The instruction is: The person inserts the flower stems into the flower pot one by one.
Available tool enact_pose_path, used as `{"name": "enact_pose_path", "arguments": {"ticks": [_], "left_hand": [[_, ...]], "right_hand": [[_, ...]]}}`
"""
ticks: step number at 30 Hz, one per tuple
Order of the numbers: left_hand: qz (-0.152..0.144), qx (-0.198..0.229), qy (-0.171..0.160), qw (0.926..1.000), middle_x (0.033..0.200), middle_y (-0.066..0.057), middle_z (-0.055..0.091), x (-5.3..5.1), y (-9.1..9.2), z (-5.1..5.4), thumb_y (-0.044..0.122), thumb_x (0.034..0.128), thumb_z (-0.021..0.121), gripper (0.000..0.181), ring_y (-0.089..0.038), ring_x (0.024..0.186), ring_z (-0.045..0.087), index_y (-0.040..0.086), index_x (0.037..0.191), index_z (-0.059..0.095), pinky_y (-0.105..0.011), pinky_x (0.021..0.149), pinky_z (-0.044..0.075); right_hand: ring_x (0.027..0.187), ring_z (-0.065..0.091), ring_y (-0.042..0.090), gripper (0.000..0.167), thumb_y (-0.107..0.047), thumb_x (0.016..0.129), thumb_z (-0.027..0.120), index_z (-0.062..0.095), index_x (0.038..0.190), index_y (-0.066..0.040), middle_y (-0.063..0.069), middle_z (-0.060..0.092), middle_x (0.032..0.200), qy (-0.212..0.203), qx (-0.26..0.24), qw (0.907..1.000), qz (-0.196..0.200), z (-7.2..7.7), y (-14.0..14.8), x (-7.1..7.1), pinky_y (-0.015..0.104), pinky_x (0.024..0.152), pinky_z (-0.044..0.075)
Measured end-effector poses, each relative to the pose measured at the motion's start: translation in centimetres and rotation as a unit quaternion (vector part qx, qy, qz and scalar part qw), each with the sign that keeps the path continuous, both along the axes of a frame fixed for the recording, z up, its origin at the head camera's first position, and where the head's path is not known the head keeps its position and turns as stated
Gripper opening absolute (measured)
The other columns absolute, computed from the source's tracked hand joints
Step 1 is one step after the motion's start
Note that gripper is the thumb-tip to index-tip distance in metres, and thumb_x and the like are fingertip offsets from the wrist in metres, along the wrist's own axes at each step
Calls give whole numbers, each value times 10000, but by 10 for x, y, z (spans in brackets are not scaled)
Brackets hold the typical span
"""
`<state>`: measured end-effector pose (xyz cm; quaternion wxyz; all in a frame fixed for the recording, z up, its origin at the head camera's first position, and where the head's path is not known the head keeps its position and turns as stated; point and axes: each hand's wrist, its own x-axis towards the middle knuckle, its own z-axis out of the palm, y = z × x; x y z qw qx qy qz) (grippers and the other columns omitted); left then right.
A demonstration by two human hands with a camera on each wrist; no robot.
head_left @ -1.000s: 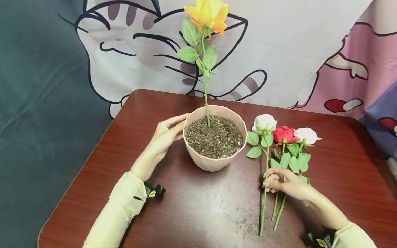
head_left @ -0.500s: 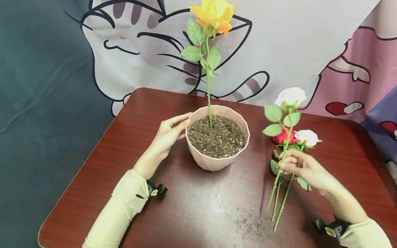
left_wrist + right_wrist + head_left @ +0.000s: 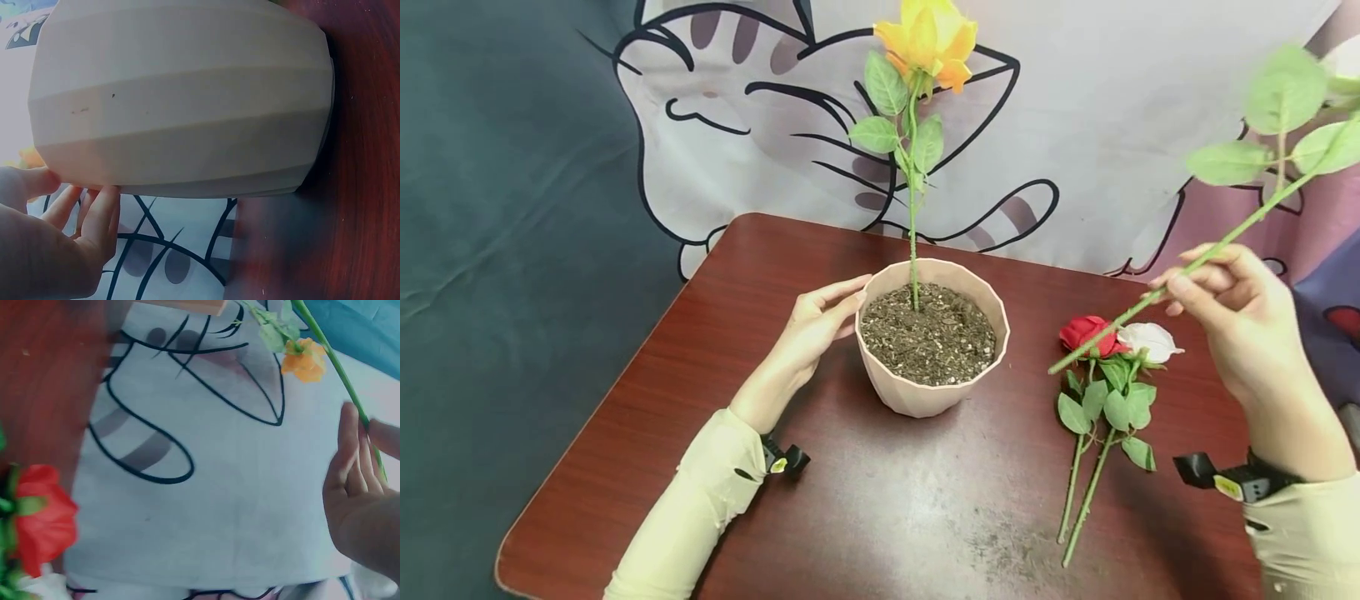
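Note:
A pale pink faceted flowerpot (image 3: 913,402) holds dark soil (image 3: 928,342), with a yellow rose (image 3: 927,42) standing upright in it. Against the pot's left side, near the rim, rest the fingertips and thumb of my left hand (image 3: 808,329). The left wrist view shows these fingers touching the outer wall (image 3: 181,144). Off to the right, my right hand (image 3: 1251,321) pinches the green stem of a white rose (image 3: 1240,223) between thumb and fingers, above the table. Its stem tilts, the lower end pointing left toward the pot; the bloom is mostly cut off at the frame's edge.
A red rose (image 3: 1086,335) and another white rose (image 3: 1150,342) lie side by side on the brown table (image 3: 865,508), right of the pot. Soil crumbs dot the table's front. Behind the table hangs a cat-print cloth (image 3: 1097,125).
My right hand has lifted the white rose off the table beside the other two, then carried it up and right, tilting the stem. The left hand stays at the pot.

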<state>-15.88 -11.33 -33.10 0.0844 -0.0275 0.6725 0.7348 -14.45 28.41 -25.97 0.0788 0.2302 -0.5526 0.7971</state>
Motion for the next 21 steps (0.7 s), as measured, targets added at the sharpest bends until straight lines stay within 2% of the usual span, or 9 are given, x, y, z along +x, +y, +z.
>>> {"name": "enact_pose_path", "arguments": {"ticks": [2,5,9,13,17,21], "left_hand": [[7,-26,-7,10000,1248,-36,580,0,0,0,199,934,584,356,-70,1027,575,151,1286,586,-236,834,506],[47,0,5,10000,1242,-35,586,0,0,0,199,930,589,351,-70,1025,578,157,1279,593,-226,825,508],[60,37,47,10000,1248,-34,585,0,0,-1,202,928,593,354,-76,1028,581,154,1279,593,-230,826,509],[55,69,47,10000,1244,-41,587,0,2,-1,210,929,593,357,-80,1023,583,153,1281,591,-245,835,511],[124,80,27,9999,1222,-44,599,1,3,-2,208,928,594,340,-88,1017,590,155,1264,606,-264,846,510],[130,34,50,9999,1221,-43,601,2,3,-3,213,929,591,336,-101,1026,594,160,1260,609,-274,854,508]], "right_hand": [[694,656,246,229,254,846,431,497,1043,158,230,673,811,142,-352,9990,-254,7,-8,-5,245,606,527],[671,647,258,220,243,844,458,495,1043,156,243,665,790,99,-774,9961,-421,18,-20,-13,251,599,528],[682,647,269,248,223,834,505,498,1058,118,235,671,803,3,-938,9940,-555,27,-36,-24,250,610,523],[700,652,238,244,149,838,574,518,1063,72,190,683,818,88,-482,9957,-792,32,-55,-33,245,643,528],[699,643,197,213,82,855,598,535,1053,41,132,692,818,281,222,9960,-815,30,-78,-41,232,664,511],[701,650,145,187,48,879,583,558,1050,-27,67,693,805,561,1123,9888,-810,24,-102,-47,214,657,511]]}}
